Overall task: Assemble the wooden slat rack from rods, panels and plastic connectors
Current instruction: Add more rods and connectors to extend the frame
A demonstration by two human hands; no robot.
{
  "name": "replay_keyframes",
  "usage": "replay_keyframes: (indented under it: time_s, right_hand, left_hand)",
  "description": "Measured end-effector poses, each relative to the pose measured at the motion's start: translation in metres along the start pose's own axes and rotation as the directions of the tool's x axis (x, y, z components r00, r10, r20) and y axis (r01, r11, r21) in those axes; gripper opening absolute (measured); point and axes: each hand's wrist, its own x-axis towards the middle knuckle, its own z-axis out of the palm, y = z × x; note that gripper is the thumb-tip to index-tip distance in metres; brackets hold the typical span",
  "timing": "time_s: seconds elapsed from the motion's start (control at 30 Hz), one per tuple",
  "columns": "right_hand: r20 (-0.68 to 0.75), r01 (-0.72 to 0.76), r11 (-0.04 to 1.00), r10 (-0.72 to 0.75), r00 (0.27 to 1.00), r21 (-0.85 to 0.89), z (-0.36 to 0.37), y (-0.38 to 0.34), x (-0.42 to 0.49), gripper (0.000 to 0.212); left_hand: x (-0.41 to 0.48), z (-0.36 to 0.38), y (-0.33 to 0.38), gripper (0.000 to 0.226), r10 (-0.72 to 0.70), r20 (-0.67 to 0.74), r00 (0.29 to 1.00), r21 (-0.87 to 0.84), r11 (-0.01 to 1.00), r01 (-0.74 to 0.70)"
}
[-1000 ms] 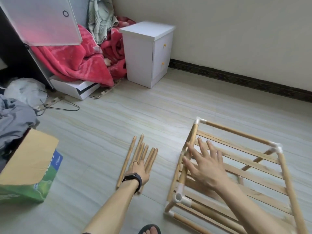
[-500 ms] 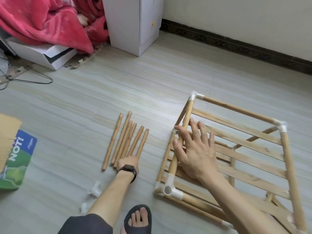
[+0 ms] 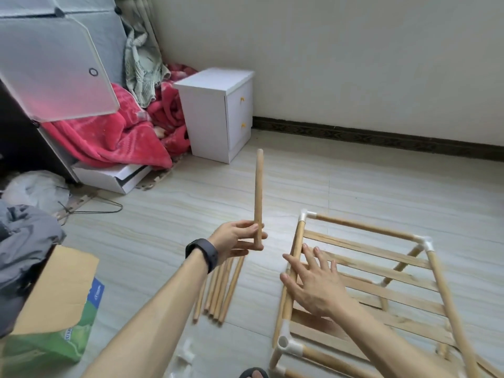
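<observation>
While the rack (image 3: 368, 250) lies on the floor w/ a slat panel facing up, both hands are in view.

L hand (image 3: 234, 238): left of rack, clear of it. Thumb + fingertips pinch the bottom end of one rod (image 3: 258, 197). Rod stands near upright in the air, not touching rack. Black wristband (image 3: 203, 255) on that wrist.

R hand (image 3: 313, 285): released, grasping nothing. Fingers straight & spread, laid over the rack's left side rail (image 3: 299, 236) approx. mid-length, fingertips reaching over the nearest slats. Cannot tell how hard it presses.

Rack detail: white plastic pieces at corners, i.e. far-left connector (image 3: 306, 215), far-right connector (image 3: 424, 242), near-left connector (image 3: 286, 345) w/ an open socket facing the camera. Side rail runs between far-left & near-left ones. A lower tier shows under the slats, partly hidden.

Spare rods (image 3: 221, 290): several, side by side on floor just left of rack, roughly parallel to side rail, far ends hidden under L wrist.

Loose connectors (image 3: 185, 356): white, blurred, on floor left of rack's near-left corner.

Cardboard box (image 3: 54, 290): well left of rack, flap open.

White cabinet (image 3: 215, 113) & red blanket (image 3: 109, 140): beyond rack's far-left corner, well apart from it; cabinet by the wall.
</observation>
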Motion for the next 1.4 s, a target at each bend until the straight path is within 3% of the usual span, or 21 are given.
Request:
replay_keyframes:
  time_s: [0.07, 0.13, 0.23, 0.33, 0.5, 0.53, 0.6, 0.67, 0.77, 0.83, 0.93, 1.0, 1.1, 1.17, 1.27, 1.4]
  right_hand:
    - [0.066, 0.016, 0.997, -0.022, 0.998, 0.080, -0.018, -0.001, -0.009, 0.071]
    - [0.011, 0.018, 0.948, -0.022, 1.000, 0.318, -0.043, -0.001, -0.019, 0.067]
    - [-0.202, 0.084, 0.698, 0.088, 0.975, 0.711, -0.085, 0.001, -0.043, 0.051]
    - [-0.393, 0.223, 0.594, 0.173, 0.903, 0.773, -0.121, 0.014, -0.066, 0.048]
    - [-0.363, 0.258, 0.384, 0.231, 0.903, 0.887, -0.159, 0.035, -0.091, 0.046]
    - [-0.394, 0.274, 0.405, 0.249, 0.885, 0.872, -0.162, 0.040, -0.095, 0.048]
    - [-0.532, 0.284, 0.643, 0.227, 0.816, 0.711, -0.162, 0.049, -0.099, 0.063]
    - [-0.553, 0.236, 0.849, 0.077, 0.830, 0.472, -0.154, 0.058, -0.099, 0.073]
    - [-0.402, 0.127, 0.939, 0.013, 0.915, 0.319, -0.131, 0.066, -0.093, 0.043]
    - [-0.411, 0.098, 0.954, 0.029, 0.911, 0.284, -0.114, 0.071, -0.086, 0.026]
    - [-0.448, 0.064, 0.960, 0.068, 0.892, 0.272, -0.104, 0.080, -0.072, 0.020]
    - [-0.444, 0.038, 0.958, 0.097, 0.891, 0.283, -0.104, 0.089, -0.061, 0.020]
    - [-0.446, 0.044, 0.927, 0.137, 0.885, 0.372, -0.108, 0.101, -0.043, 0.017]
    - [-0.417, 0.087, 0.842, 0.171, 0.893, 0.533, -0.115, 0.106, -0.029, 0.022]
    - [-0.337, 0.140, 0.598, 0.233, 0.912, 0.790, -0.128, 0.103, -0.009, 0.033]
    - [-0.359, 0.199, 0.456, 0.297, 0.885, 0.868, -0.141, 0.094, 0.018, 0.049]
  left_hand:
    - [-0.021, 0.017, 0.030, 0.028, 0.073, 0.072, 0.995, -0.028, 0.997, -0.071]
    - [-0.039, 0.035, 0.053, 0.029, 0.128, 0.111, 0.986, -0.029, 0.992, -0.125]
    - [-0.059, 0.059, 0.073, 0.031, 0.170, 0.155, 0.973, 0.034, 0.984, -0.177]
    - [-0.067, 0.074, 0.081, 0.034, 0.178, 0.217, 0.960, 0.088, 0.976, -0.200]
    - [-0.065, 0.091, 0.079, 0.032, 0.146, 0.256, 0.956, 0.209, 0.957, -0.202]
    - [-0.063, 0.096, 0.079, 0.028, 0.139, 0.254, 0.957, 0.274, 0.939, -0.209]
    - [-0.059, 0.104, 0.078, 0.019, 0.121, 0.262, 0.957, 0.400, 0.889, -0.222]
    - [-0.055, 0.112, 0.078, 0.019, 0.097, 0.280, 0.955, 0.511, 0.827, -0.234]
    - [-0.047, 0.125, 0.082, 0.022, 0.083, 0.287, 0.954, 0.645, 0.720, -0.257]
    - [-0.041, 0.130, 0.089, 0.031, 0.061, 0.297, 0.953, 0.689, 0.677, -0.259]
    - [-0.024, 0.134, 0.093, 0.031, 0.056, 0.278, 0.959, 0.635, 0.738, -0.227]
    - [-0.006, 0.133, 0.085, 0.030, 0.146, 0.139, 0.980, 0.598, 0.776, -0.200]
    - [0.028, 0.126, 0.060, 0.030, 0.239, -0.101, 0.966, 0.654, 0.747, -0.116]
    - [0.050, 0.123, 0.035, 0.044, 0.148, -0.205, 0.967, 0.657, 0.753, 0.024]
    - [0.079, 0.124, 0.003, 0.066, 0.054, -0.342, 0.938, 0.645, 0.739, 0.193]
    - [0.103, 0.138, -0.026, 0.059, 0.031, -0.340, 0.940, 0.627, 0.753, 0.202]
